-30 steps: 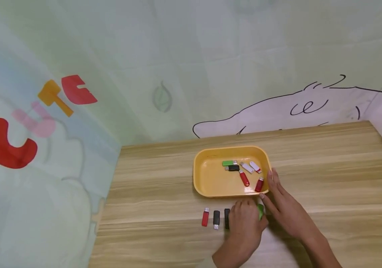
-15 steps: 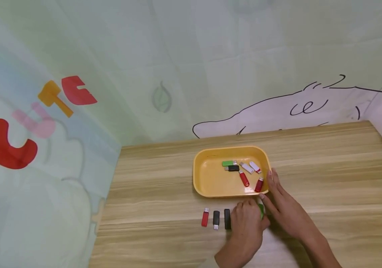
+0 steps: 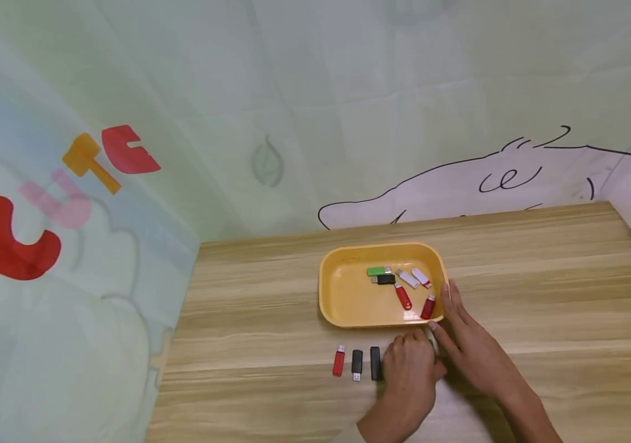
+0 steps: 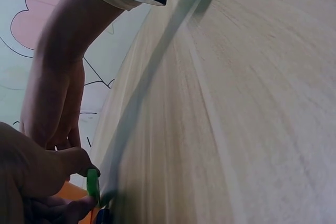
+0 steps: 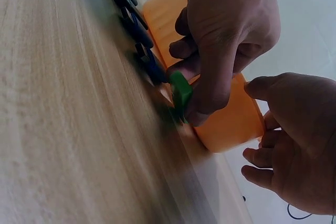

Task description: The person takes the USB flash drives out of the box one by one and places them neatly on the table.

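My left hand (image 3: 412, 366) pinches a green USB stick (image 4: 93, 184) between thumb and fingers, just in front of the tray's near right corner. In the right wrist view the green stick stands close over the tabletop, and a dark blue USB stick (image 5: 151, 64) lies beside it. My right hand (image 3: 476, 357) rests with extended fingers along the right end of the yellow tray (image 3: 327, 295), its thumb at the near corner. Left of my left hand, a red USB stick (image 3: 338, 362) and two black ones, the nearer being a black USB stick (image 3: 375, 363), lie in a row.
Inside the tray lie several more USB sticks: a green one (image 3: 378, 271), a black one (image 3: 385, 279), two white ones and two red ones. The wooden table (image 3: 249, 295) meets a printed cloth backdrop (image 3: 293, 123) at its far and left edges.
My left hand has shifted slightly right, uncovering more of the nearer black USB stick. Less of the green USB stick shows beside it. My right hand has stayed on the tray.
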Demonstrator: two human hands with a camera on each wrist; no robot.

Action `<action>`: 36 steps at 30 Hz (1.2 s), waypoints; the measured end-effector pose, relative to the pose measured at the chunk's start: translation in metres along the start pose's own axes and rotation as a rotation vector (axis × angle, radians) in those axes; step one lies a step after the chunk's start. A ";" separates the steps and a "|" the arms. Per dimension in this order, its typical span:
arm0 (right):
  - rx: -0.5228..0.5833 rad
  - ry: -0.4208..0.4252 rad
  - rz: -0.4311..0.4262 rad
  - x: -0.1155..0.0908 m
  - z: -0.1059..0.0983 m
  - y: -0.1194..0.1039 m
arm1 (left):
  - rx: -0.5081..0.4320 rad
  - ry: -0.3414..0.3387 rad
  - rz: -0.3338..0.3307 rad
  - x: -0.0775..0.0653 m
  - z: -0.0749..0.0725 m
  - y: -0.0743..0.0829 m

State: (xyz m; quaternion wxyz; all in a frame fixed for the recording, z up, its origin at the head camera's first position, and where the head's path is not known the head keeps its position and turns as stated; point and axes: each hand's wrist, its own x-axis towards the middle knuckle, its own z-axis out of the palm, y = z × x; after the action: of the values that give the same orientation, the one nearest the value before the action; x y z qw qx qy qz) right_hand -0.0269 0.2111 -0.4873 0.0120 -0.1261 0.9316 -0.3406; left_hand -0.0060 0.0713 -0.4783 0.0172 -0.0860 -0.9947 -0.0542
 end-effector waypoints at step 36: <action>0.026 -0.035 0.052 0.000 0.000 0.000 | 0.007 0.004 -0.026 0.000 0.014 0.014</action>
State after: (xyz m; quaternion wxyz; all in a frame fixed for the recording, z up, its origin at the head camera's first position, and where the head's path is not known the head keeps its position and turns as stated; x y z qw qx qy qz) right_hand -0.0268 0.2109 -0.4869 0.0387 -0.1075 0.9298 -0.3499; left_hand -0.0043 0.0867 -0.4909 0.0189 -0.0727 -0.9959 -0.0510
